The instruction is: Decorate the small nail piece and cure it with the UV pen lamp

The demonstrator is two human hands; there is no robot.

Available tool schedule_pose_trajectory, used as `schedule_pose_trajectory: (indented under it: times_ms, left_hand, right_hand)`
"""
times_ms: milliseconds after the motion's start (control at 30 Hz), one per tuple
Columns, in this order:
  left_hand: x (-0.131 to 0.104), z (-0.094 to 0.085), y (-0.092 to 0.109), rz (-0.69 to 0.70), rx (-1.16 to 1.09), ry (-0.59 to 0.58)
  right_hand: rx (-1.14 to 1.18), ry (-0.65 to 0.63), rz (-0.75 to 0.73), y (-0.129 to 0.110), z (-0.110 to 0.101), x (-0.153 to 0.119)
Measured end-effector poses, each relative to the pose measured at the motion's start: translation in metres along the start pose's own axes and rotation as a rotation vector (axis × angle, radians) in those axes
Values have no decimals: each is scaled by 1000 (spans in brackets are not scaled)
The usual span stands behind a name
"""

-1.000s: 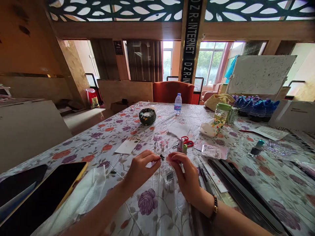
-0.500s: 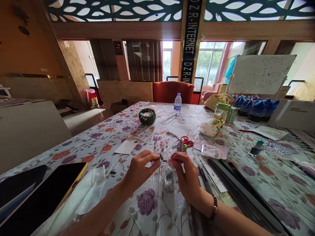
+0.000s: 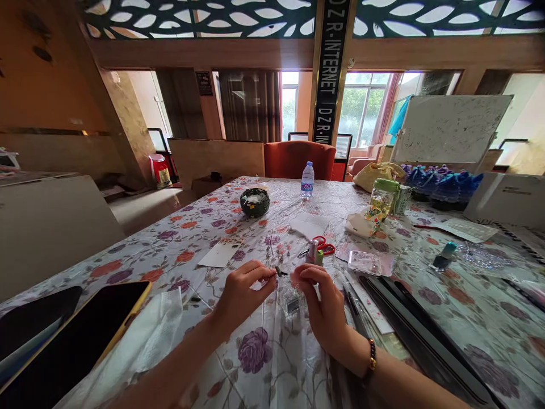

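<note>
My left hand (image 3: 247, 287) is closed in a pinch on a small dark green piece (image 3: 279, 271) that pokes out past the fingertips. Too small to name exactly, it looks flat and oval. Facing it across a narrow gap is my right hand (image 3: 320, 295), its thumb and fingers pressed together; what they hold, if anything, I cannot make out. Below the fingertips a small clear box (image 3: 292, 302) with something dark inside rests on the flowered tablecloth (image 3: 230, 363). Just beyond the hands stand a pinkish small bottle (image 3: 313, 250) and a green one (image 3: 319, 257).
Red-handled scissors (image 3: 327, 248) lie behind the bottles. On the right are a clear case (image 3: 364, 262), a long black holder (image 3: 426, 335) and a dark polish bottle (image 3: 443, 257). A phone (image 3: 80, 329) and white tissue (image 3: 140, 335) lie left. Farther back are a basket (image 3: 254, 203) and water bottle (image 3: 307, 180).
The dark green piece at my left fingertips has tilted, and a dark bit now shows right against it. My right fingertips have shifted slightly left. Both arms stay nearly still.
</note>
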State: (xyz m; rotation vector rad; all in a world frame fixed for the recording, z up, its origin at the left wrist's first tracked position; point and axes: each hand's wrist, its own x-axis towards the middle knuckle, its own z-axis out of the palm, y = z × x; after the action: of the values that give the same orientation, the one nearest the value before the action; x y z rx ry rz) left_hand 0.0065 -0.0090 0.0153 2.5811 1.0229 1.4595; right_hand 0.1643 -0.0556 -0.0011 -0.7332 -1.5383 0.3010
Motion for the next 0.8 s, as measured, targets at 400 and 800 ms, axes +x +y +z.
schedule_pose_trajectory:
  times_ms: [400, 800]
  left_hand:
    - [0, 0, 0, -1, 6, 11]
    - [1, 2, -6, -92, 48, 26]
  right_hand:
    - [-27, -41, 8, 2, -1, -2]
    - [-94, 52, -31, 3, -2, -4]
